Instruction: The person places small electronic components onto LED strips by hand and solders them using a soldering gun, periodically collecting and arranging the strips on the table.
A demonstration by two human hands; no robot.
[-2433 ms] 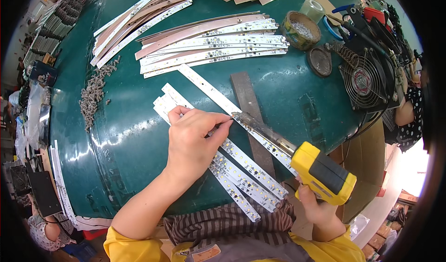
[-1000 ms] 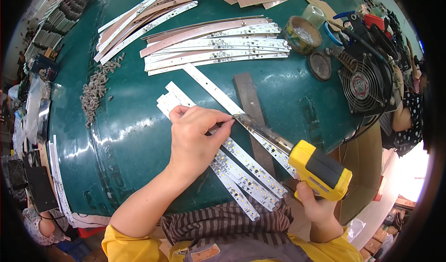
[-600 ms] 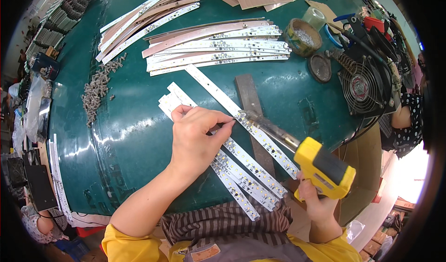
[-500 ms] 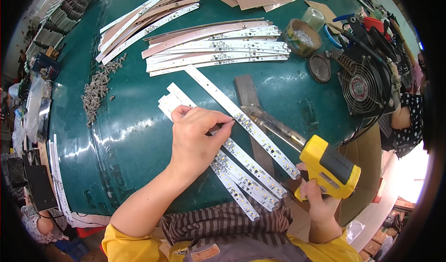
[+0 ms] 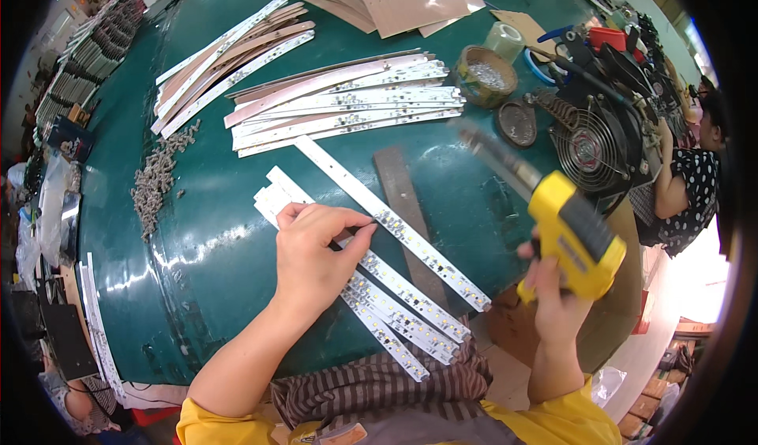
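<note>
My left hand (image 5: 314,247) is closed in a pinch, its fingertips at the edge of a long white LED strip board (image 5: 410,244). What the pinch holds, if anything, is too small to tell. Under that hand lie several more LED strip boards (image 5: 403,291), fanned out and partly covered by it. My right hand (image 5: 553,283) grips a yellow and black soldering gun (image 5: 572,236) by its handle. The gun's metal barrel points up and left, blurred, with its tip off the board. A dark flat bar (image 5: 401,188) passes beneath the single board.
Stacks of LED boards (image 5: 339,101) lie beyond my hands on the green table (image 5: 213,287). Small grey parts (image 5: 158,176) are heaped at left. A tub (image 5: 487,74), a round dish (image 5: 517,121) and a fan (image 5: 588,149) stand at right. A co-worker (image 5: 687,168) sits beyond.
My right hand has lifted the soldering gun; its tip has left the single LED board and swung up and right. My left hand keeps its pinch at the board's edge. The whole view has shifted slightly.
</note>
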